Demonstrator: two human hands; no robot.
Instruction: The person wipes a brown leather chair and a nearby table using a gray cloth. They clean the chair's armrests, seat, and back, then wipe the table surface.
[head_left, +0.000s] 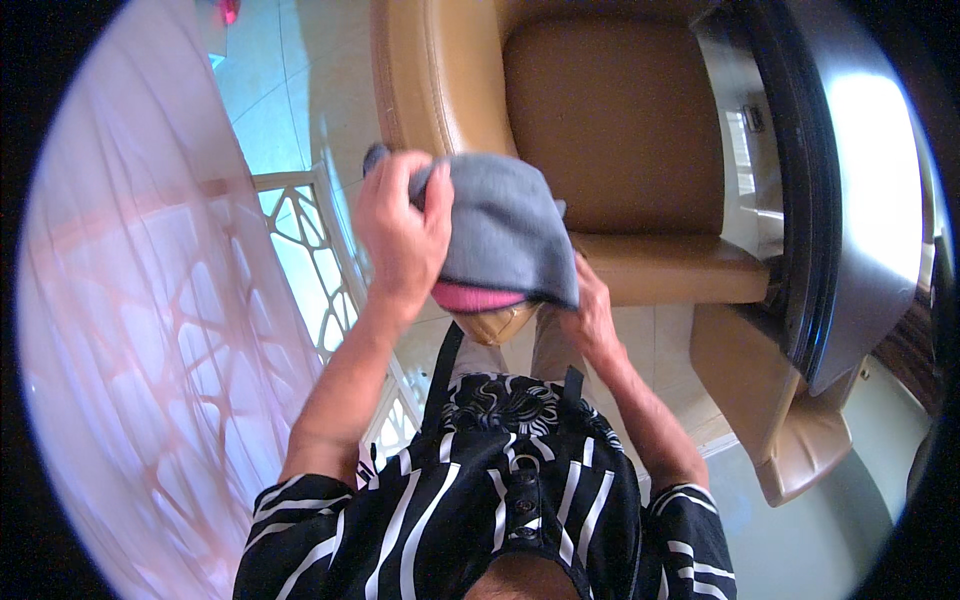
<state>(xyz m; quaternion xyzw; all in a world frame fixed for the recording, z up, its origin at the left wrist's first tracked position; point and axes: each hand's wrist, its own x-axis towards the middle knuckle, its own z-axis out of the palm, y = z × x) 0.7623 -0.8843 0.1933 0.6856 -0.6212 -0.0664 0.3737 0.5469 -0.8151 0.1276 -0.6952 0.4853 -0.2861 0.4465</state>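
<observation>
A grey cloth (499, 217) with a dark edge is held up in front of me, between both hands. Its upper left part is pinched between the thumb and fingers of my left hand (401, 225), and a darker bunched bit sticks out beyond the knuckles. My right hand (590, 304) is at the cloth's lower right edge, with its fingertips hidden behind the fabric. Below the cloth's hem shows a strip of bright pink material (478, 296). Under that is a shiny gold rounded object (495, 326), mostly covered, so its kind is unclear.
A tan and brown leather seat (615, 120) stands ahead, with a glossy dark table (810, 195) at its right. Sheer pinkish curtain (150, 300) hangs on the left beside a white lattice panel (300, 240). Light tiles (664, 352) cover the floor.
</observation>
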